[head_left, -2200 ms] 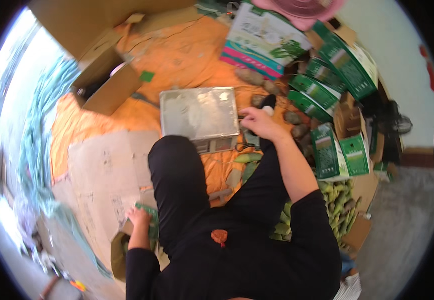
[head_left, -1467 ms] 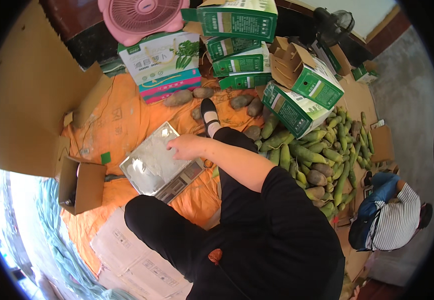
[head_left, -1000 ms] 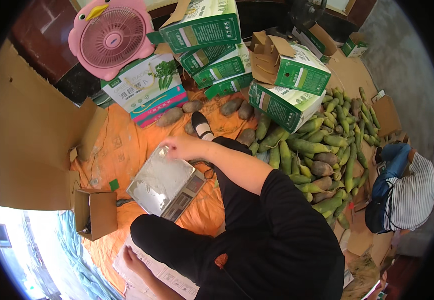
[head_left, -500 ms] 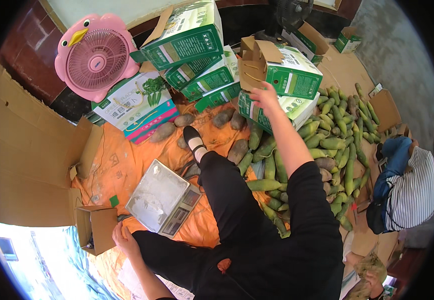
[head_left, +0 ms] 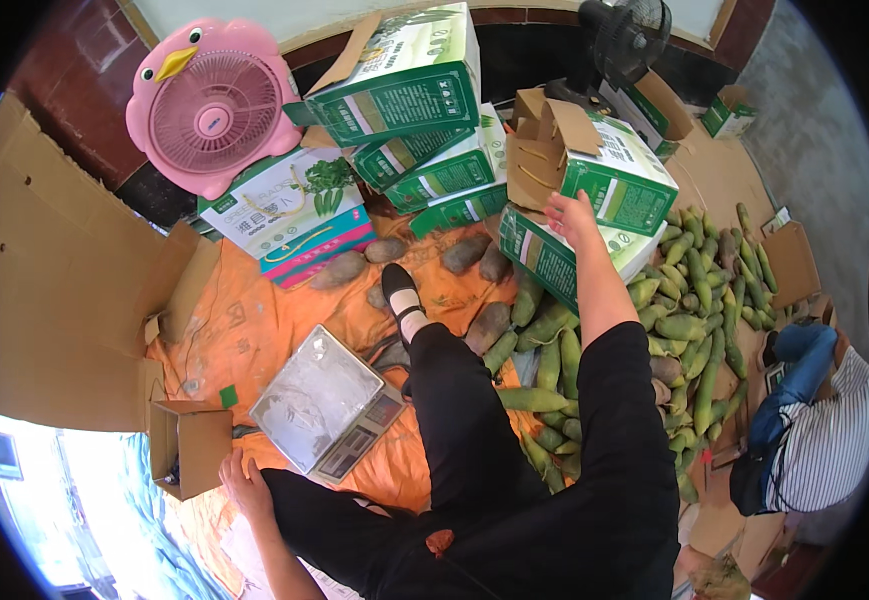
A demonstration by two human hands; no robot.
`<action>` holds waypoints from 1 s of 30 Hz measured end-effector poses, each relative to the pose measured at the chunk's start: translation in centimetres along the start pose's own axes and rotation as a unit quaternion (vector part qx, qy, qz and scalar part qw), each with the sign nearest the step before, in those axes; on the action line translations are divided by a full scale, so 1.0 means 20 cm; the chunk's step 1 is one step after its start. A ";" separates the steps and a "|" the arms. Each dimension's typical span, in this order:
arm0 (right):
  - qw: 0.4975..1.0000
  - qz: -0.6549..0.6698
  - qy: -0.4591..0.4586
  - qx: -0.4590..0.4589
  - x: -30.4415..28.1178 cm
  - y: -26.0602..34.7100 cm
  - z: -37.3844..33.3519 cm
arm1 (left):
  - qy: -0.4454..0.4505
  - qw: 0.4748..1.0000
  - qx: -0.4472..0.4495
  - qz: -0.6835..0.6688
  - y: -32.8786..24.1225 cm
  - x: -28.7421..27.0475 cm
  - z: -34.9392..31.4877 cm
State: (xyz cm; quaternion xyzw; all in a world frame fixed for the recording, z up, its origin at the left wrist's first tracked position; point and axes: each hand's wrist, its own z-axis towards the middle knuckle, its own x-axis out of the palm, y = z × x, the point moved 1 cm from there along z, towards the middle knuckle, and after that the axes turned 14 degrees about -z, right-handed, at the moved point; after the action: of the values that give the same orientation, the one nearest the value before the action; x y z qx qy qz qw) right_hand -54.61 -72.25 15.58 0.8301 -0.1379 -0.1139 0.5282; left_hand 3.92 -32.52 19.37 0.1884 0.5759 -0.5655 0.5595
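Head view: an open green-and-white carton (head_left: 639, 203) is stacked on a lower carton (head_left: 536, 258) at the far right corner of the orange sheet (head_left: 251, 300). The right hand (head_left: 572, 215) is extended against the upper one's near side, fingers parted; whether it is gripped cannot be told. The left hand (head_left: 244, 485), fingers loosely spread, is held beside a brown box (head_left: 206, 458).

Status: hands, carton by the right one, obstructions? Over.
Right hand at open green carton, grip unclear. Left hand open beside small brown box. Carton tops lower carton; green radishes crowd alongside.
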 end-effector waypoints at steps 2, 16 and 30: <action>0.999 0.042 0.013 0.012 -0.02 -0.02 0.05 | 0.001 1.000 0.003 0.003 -0.01 0.01 0.01; 0.957 0.245 -0.021 -0.157 -0.15 0.26 -0.40 | -0.002 1.000 0.004 -0.014 -0.04 -0.02 0.00; 0.890 0.220 0.077 -0.392 -0.15 0.62 -1.66 | -0.044 0.997 0.007 -0.062 -0.01 -0.09 -0.05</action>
State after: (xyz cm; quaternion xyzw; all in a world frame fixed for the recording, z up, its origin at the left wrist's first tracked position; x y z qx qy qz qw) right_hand -47.61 -48.13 40.78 0.5105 -0.2198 0.0246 0.8309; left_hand 3.84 -30.90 20.71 0.1312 0.5575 -0.6107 0.5468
